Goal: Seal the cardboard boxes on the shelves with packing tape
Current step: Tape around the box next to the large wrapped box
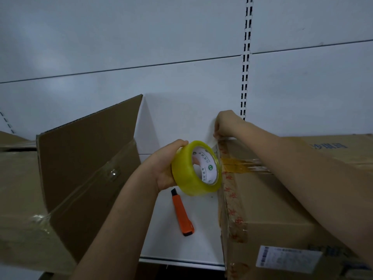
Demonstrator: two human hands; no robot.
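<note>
Yellowish clear packing tape roll [196, 167], white printed core, held in the gap between two boxes, above the shelf [181, 247]. Left hand [168, 164] grips it: thumb over the outer rim, fingers curled through the core. Free end of tape runs up and right from the roll to the far top corner of the right cardboard box [282, 199]. Right hand [226, 124] pinches that end at the corner, fingertips together on the strip, forearm lying across the box top.

Right box: flaps down, older yellowed tape over the centre seam and along the near edge, red print on it; white shipping label [288, 259] on the front face.

Left cardboard box [40, 188]: one flap standing up, clear tape wrinkled across its side.

Orange utility knife [182, 213] flat on the white shelf between the boxes, just below the roll, touching neither box.

Grey back panel [141, 37] behind, slotted upright [246, 57] at right.
</note>
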